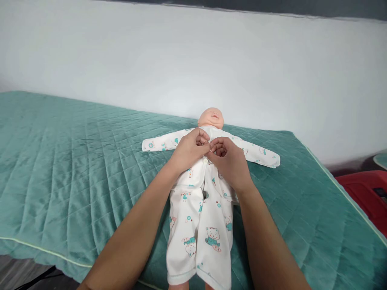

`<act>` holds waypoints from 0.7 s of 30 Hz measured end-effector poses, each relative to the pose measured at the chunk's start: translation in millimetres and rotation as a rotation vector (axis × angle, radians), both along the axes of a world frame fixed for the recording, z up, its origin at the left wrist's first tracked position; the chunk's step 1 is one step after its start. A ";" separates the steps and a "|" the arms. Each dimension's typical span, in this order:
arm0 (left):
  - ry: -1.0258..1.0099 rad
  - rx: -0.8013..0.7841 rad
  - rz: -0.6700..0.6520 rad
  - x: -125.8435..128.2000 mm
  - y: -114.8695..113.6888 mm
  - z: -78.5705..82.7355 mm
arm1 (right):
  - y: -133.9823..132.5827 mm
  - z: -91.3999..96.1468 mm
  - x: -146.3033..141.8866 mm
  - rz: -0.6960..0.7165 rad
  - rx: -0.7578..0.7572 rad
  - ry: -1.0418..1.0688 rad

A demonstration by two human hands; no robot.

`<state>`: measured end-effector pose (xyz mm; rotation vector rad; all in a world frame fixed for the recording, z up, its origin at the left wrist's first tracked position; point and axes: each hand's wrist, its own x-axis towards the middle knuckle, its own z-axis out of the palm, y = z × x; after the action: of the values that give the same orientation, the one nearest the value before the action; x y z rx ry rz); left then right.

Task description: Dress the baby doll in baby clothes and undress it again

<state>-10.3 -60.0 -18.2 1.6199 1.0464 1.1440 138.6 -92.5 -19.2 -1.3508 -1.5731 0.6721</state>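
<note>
A baby doll (211, 117) lies on its back, its head toward the wall. It wears a white printed baby shirt (190, 177) with both sleeves spread out, and matching printed trousers (213, 241). My left hand (193, 147) and my right hand (227, 157) meet at the shirt's front opening on the chest, fingertips pinched together on the fabric edges. Just below my fingers a small pale button (205, 160) shows on the shirt front. Whatever fastener is between my fingertips is hidden by them.
A green quilted cover (75, 169) spreads under the doll, its piped edge running along the front and right. Behind it rises a white wall (136, 56). At the right stands a red plastic object (363, 193). Dark floor (27, 274) shows at the lower left.
</note>
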 end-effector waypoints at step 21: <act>-0.210 -0.006 -0.036 1.0 1.3 -6.0 | 5.5 -3.8 11.2 0.061 -0.036 0.127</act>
<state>-9.3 -58.8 -24.3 1.4722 0.8812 1.2553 149.8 -86.9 -23.0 -1.2646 -1.5114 0.8116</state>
